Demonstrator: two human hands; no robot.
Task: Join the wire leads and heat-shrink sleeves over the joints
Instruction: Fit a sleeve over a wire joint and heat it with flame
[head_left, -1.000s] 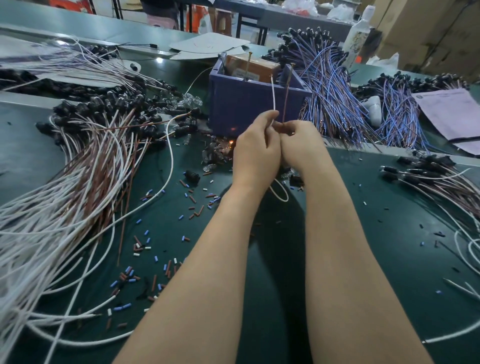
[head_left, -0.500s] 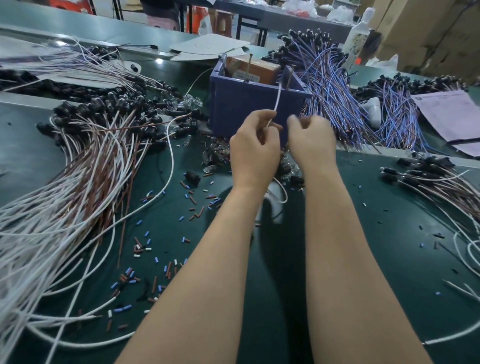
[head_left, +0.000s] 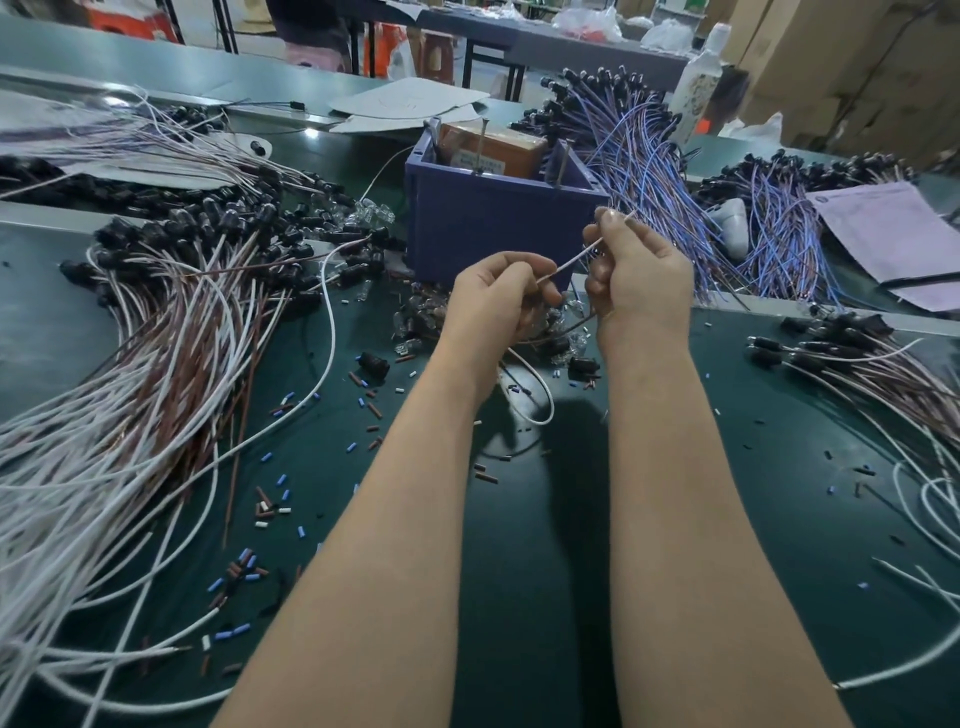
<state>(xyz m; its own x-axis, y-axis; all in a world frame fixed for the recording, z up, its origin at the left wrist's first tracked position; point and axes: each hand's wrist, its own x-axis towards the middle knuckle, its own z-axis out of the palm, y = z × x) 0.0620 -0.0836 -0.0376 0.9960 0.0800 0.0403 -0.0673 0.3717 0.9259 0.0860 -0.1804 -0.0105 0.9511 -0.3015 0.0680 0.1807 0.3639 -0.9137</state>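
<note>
Left hand (head_left: 496, 301): pinches thin white wire lead (head_left: 571, 260), before blue plastic bin (head_left: 483, 223).
Right hand (head_left: 641, 280): pinches its tip; held taut for joining, I reckon.

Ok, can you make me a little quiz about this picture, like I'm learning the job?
1. True or false: the blue box stands behind the two hands.
2. What do the left hand and the right hand pinch between them? A) a wire B) a spoon C) a pencil
3. Fill in the gap: the table is dark ____.

Key: 1 true; 2 A; 3 green.
</note>
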